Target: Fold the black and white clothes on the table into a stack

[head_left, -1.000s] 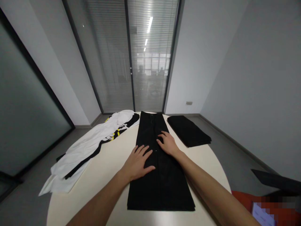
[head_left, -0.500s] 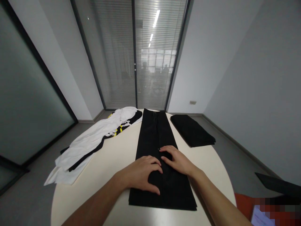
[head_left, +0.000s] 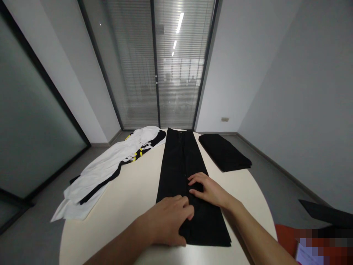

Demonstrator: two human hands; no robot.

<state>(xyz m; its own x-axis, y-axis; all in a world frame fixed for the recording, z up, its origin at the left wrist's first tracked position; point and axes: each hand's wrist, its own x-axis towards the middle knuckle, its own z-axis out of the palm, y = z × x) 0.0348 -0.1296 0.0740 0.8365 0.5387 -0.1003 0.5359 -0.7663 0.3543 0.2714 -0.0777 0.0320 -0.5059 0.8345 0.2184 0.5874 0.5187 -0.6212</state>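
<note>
Long black trousers [head_left: 173, 162] lie flat and lengthwise on the table, with the waist at the far end and the hems near me. Over the lower left part of the legs is my left hand [head_left: 172, 219], its fingers bent and the thumb apart, close to the hem. It covers the left hem corner. My right hand [head_left: 206, 189] rests farther up on the right side of the legs, fingers lightly bent, with a gap between thumb and forefinger. Neither hand has cloth gripped in it.
The round cream table [head_left: 138, 187] carries a white garment [head_left: 110, 162] with black and yellow trim at the left. A folded black garment [head_left: 223, 152] lies at the right. An orange item [head_left: 285, 237] shows beyond the table at the lower right.
My left hand has slid toward me, down to the trouser hem, with its fingers more bent. The right hand stays at nearly the same spot on the legs.
</note>
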